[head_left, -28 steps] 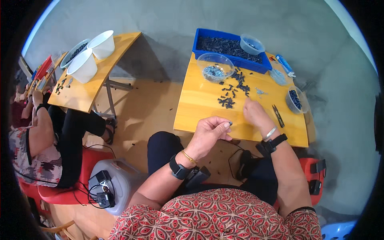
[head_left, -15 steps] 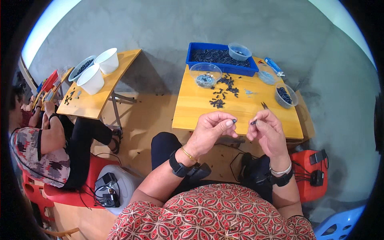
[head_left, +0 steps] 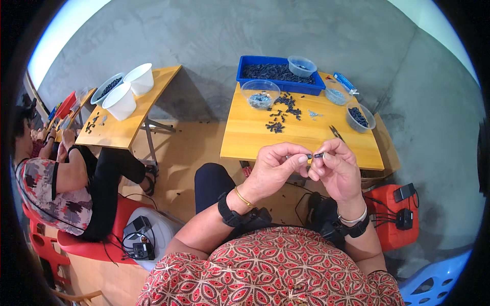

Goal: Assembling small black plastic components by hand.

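Right of the frame's middle, the left hand [head_left: 273, 169] and right hand [head_left: 343, 171] each pinch a tiny dark piece [head_left: 319, 155], fingers [head_left: 296, 162] nearly closed.

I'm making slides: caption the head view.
Bare hands hold small dark pieces at a yellow wooden table bearing a blue rectangular plastic tray.

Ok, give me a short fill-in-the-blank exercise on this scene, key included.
1. The left hand and right hand pinch small dark parts; the one nearer the snips is the ____ hand.
2. The tray has the colour ____.
3. On the neighbouring table stand ____ white tubs.

Missing words: right; blue; two.
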Demonstrator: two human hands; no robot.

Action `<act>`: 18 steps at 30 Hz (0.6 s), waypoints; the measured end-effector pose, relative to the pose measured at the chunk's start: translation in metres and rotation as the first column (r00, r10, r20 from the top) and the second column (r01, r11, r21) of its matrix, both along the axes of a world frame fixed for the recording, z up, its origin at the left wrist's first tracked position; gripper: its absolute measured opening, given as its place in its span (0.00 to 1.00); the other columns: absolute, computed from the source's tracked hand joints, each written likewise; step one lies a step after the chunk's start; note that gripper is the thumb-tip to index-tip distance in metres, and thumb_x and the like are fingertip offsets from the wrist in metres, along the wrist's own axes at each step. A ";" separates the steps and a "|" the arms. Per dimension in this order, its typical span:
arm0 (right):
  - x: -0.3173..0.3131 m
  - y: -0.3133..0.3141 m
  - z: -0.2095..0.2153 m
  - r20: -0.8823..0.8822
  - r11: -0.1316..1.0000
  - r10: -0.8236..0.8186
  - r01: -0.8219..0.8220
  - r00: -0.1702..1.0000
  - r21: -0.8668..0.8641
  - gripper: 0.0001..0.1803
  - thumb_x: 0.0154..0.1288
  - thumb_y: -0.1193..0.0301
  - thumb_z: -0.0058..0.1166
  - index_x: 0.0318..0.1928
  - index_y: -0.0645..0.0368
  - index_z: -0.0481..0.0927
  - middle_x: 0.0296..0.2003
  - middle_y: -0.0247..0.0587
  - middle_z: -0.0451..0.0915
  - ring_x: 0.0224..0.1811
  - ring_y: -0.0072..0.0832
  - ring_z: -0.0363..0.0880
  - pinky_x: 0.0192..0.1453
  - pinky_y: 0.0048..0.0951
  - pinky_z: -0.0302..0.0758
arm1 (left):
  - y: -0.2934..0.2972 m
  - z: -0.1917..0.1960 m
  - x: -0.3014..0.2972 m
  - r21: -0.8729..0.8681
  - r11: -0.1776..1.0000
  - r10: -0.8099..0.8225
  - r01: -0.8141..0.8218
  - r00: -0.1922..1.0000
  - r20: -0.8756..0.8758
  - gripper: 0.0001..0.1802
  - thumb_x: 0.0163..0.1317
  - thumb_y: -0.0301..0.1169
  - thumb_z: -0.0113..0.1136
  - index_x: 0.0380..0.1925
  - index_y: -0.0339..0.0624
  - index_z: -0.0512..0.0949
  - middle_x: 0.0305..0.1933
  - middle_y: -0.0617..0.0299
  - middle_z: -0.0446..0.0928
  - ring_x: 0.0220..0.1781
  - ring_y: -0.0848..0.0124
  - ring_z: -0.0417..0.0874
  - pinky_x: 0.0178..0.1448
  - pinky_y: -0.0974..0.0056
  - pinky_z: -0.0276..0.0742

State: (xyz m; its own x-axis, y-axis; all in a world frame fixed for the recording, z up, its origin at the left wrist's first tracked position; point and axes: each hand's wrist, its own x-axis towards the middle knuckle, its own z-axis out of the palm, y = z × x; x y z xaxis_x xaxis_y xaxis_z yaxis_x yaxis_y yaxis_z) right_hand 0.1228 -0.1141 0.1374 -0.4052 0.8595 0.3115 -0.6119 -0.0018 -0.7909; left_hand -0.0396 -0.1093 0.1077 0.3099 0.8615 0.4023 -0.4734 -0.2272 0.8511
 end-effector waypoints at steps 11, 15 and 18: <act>-0.003 0.004 -0.006 -0.019 1.000 0.001 -0.001 1.000 -0.006 0.05 0.60 0.78 0.44 0.38 0.62 0.70 0.25 0.41 0.73 0.24 0.23 0.69 0.28 0.28 0.69 | 0.001 0.000 -0.001 -0.002 1.000 0.013 -0.013 1.000 0.014 0.08 0.59 0.26 0.52 0.36 0.32 0.75 0.30 0.58 0.77 0.28 0.74 0.78 0.34 0.71 0.76; -0.004 0.006 -0.008 0.013 0.999 -0.017 0.016 1.000 0.027 0.05 0.60 0.78 0.45 0.37 0.62 0.70 0.24 0.40 0.72 0.24 0.23 0.69 0.28 0.28 0.69 | 0.001 0.000 -0.002 0.004 0.999 0.037 -0.037 0.999 -0.020 0.09 0.58 0.26 0.52 0.36 0.33 0.75 0.29 0.58 0.77 0.27 0.74 0.78 0.32 0.70 0.76; -0.001 0.008 -0.009 0.054 0.999 -0.027 0.024 0.998 0.040 0.05 0.59 0.79 0.47 0.36 0.63 0.70 0.23 0.39 0.72 0.23 0.22 0.69 0.28 0.27 0.69 | 0.001 -0.001 -0.003 -0.032 0.999 0.015 -0.016 0.999 -0.029 0.08 0.58 0.26 0.52 0.35 0.33 0.75 0.29 0.58 0.77 0.26 0.74 0.78 0.31 0.70 0.77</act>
